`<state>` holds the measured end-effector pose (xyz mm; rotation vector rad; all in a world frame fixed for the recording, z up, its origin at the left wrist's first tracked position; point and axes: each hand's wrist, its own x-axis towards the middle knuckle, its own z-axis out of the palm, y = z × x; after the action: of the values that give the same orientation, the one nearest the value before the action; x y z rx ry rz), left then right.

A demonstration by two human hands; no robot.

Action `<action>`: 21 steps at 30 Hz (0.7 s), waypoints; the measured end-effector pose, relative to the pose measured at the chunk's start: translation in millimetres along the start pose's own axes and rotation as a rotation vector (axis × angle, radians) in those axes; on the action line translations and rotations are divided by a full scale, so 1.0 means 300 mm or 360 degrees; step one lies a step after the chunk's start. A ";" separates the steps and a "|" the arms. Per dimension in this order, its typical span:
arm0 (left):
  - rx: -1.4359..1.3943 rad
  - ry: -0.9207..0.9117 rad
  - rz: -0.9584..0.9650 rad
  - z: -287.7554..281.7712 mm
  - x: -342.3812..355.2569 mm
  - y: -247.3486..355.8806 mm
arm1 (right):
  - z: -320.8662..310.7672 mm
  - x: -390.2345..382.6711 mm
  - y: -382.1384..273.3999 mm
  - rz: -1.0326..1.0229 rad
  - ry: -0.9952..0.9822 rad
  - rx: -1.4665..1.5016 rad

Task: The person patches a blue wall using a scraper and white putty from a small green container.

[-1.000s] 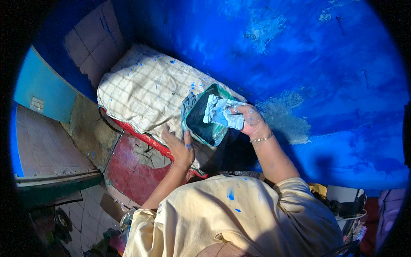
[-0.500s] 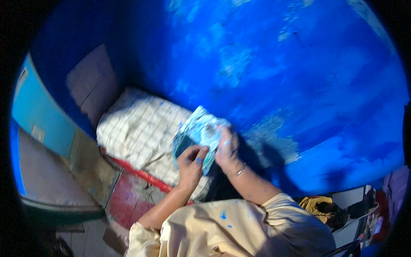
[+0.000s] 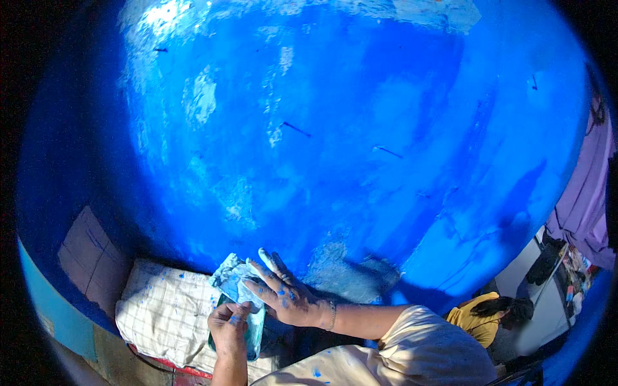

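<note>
2 grips (image 3: 230, 325) (image 3: 290, 302), 1 tub (image 3: 254, 336) and 1 checked cloth (image 3: 161, 309) show.

The right hand (image 3: 290, 301) (blue-flecked) is splayed, the left hand (image 3: 228, 329) curled.

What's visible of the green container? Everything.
Green, open-topped container, roughly rectangular, plastic-looking, dark inside with paler teal on its right side. It is toward the right end of the checked cloth. Crumpled pale-blue material hides its far end. The left hand overlaps its left side; contact is unclear.
</note>
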<state>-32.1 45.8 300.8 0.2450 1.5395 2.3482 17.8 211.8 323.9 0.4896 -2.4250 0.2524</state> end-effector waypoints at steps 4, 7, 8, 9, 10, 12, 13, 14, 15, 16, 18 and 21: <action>-0.0071 -0.0088 -0.0007 0.168 -0.032 0.033 | -0.051 -0.012 0.095 -0.0025 0.0237 0.0158; -0.0001 -0.0201 0.0125 0.247 -0.021 0.043 | -0.114 -0.003 0.163 -0.0075 0.0344 0.0073; 0.0020 -0.0234 0.0152 0.277 -0.022 0.048 | -0.143 0.002 0.186 -0.0085 0.0359 0.0060; 0.0039 -0.0271 0.0178 0.305 -0.026 0.056 | -0.182 0.005 0.208 -0.0088 0.0368 0.0035; 0.0074 -0.0296 0.0105 0.333 -0.036 0.074 | -0.200 0.011 0.252 -0.0107 0.0496 -0.0071; 0.0184 -0.0353 0.0257 0.342 -0.049 0.063 | -0.276 0.044 0.306 -0.0060 0.0709 -0.0105; 0.0205 -0.0283 0.0299 0.330 -0.056 0.055 | -0.325 0.065 0.319 -0.0025 0.0884 -0.0074; 0.0211 -0.0232 0.0336 0.315 -0.048 0.043 | -0.376 0.066 0.353 0.0012 0.0947 -0.0065; 0.0250 -0.0167 0.0283 0.300 -0.045 0.047 | -0.423 0.055 0.388 0.0076 0.1016 -0.0009; 0.0213 -0.0088 0.0195 0.251 -0.022 0.022 | -0.471 0.052 0.415 0.0113 0.1150 -0.0050; 0.0268 0.0175 0.0428 0.176 -0.002 -0.030 | -0.571 0.039 0.471 0.0090 0.1371 -0.0146; 0.0590 0.0367 0.0440 -0.024 0.046 -0.114 | -0.719 0.011 0.526 0.0205 0.1673 -0.0111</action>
<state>-41.2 57.2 266.1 0.2962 2.1795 2.3378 71.8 418.9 484.2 0.0991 -1.4253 0.3625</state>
